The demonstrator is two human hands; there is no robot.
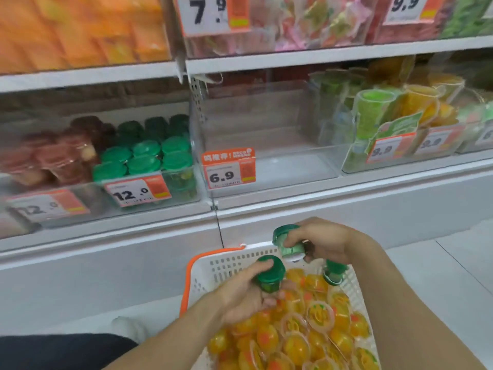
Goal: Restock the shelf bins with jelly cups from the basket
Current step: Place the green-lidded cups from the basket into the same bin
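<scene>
A white basket point(229, 260) with an orange rim sits low in front of the shelf, heaped with several yellow-orange jelly cups point(306, 332). My left hand point(240, 295) grips a green-lidded cup point(269, 273) just above the heap. Over the basket's far rim, my right hand point(322, 241) holds another green cup point(288, 243) tipped on its side. A third green cup point(333, 272) lies in the basket under the right hand. Straight ahead stands a clear shelf bin point(269, 145) tagged 6.9, with nothing in it.
Left of that bin, a bin point(149, 156) tagged 12.0 holds several green-lidded cups, with red cups point(58, 156) further left. Bins of green and orange cups point(394, 113) stand to the right. A higher shelf point(266, 28) carries more packaged sweets. My dark trouser leg point(58, 351) shows bottom left.
</scene>
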